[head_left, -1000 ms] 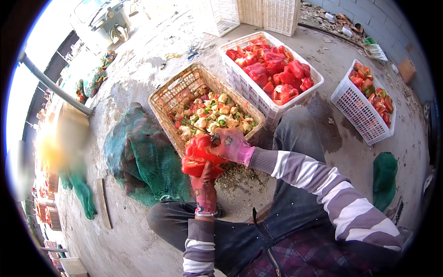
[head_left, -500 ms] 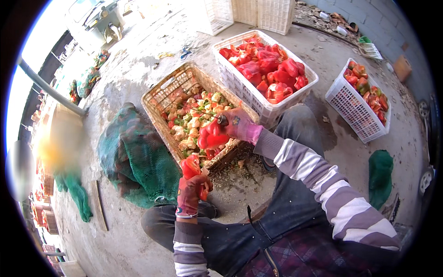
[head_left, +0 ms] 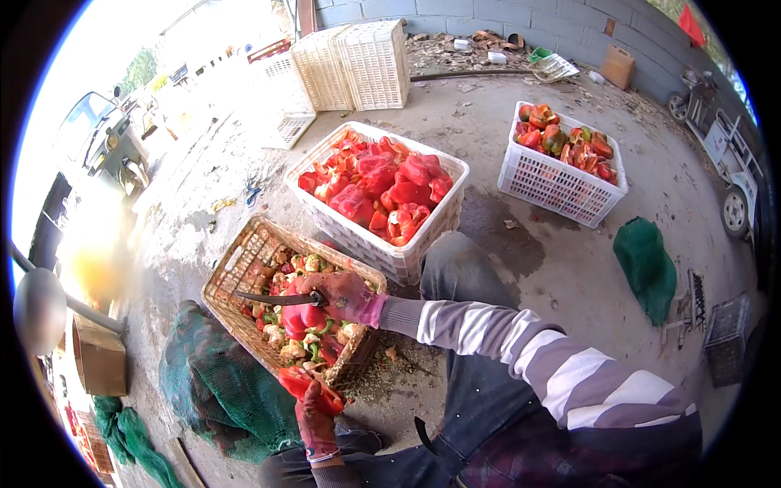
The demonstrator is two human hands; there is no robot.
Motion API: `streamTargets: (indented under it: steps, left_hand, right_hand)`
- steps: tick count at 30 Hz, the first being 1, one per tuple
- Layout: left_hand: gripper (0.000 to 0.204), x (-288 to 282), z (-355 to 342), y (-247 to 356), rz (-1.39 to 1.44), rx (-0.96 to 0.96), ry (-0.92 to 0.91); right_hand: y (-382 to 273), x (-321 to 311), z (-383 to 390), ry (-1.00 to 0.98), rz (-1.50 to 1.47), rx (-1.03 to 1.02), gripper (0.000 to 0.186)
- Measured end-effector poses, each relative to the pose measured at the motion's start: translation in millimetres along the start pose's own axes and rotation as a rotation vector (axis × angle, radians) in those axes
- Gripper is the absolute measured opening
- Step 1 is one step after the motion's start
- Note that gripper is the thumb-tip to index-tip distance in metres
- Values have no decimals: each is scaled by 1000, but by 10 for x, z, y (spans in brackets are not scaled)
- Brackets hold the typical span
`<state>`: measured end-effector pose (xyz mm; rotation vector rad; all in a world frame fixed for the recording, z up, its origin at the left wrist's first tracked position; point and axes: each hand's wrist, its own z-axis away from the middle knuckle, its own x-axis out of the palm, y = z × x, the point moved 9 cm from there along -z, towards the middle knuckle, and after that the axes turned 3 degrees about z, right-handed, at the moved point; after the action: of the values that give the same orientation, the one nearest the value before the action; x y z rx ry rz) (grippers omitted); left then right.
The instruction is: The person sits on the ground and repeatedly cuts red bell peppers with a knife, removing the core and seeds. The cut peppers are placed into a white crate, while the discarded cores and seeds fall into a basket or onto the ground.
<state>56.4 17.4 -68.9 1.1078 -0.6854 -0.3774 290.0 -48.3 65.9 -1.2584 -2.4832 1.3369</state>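
Note:
My right hand (head_left: 348, 294), in a pink glove, grips a knife (head_left: 268, 298) whose dark curved blade points left over a tan basket (head_left: 232, 264). A red pepper piece (head_left: 304, 315) sits right under that hand, among several pepper cores and scraps in the basket. My left hand (head_left: 314, 421), also gloved, holds a red pepper half (head_left: 307, 382) at the basket's near edge, above my knee. The two hands are apart.
A white crate (head_left: 423, 254) full of cut red peppers stands behind the basket. Another white crate (head_left: 561, 189) of whole peppers is at the right. Green net bags (head_left: 220, 394) lie by my left leg, another green bag (head_left: 647, 268) at right. Stacked empty crates (head_left: 354, 65) stand at the back.
The hands, together on one pepper a second ago, have parted. My right hand moved out over the basket with the knife; my left hand dropped back with a pepper half.

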Motion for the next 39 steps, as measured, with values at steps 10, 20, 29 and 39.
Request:
streamTargets:
  steps: [10, 20, 29, 39]
  left_hand:
    - [30, -810, -271, -1142, 193, -288, -182]
    - [40, 484, 68, -145, -81, -233, -39]
    - [45, 760, 5, -259, -204, -286, -160]
    - [46, 924, -157, -308, -265, -277, -139]
  right_hand:
    - [317, -1279, -796, 235, -187, 126, 17]
    - [1309, -2222, -72, 23, 847, 403, 19]
    - [1427, -1717, -357, -210, 432, 624, 22]
    - [2260, -1338, -130, -434, 664, 565, 37]
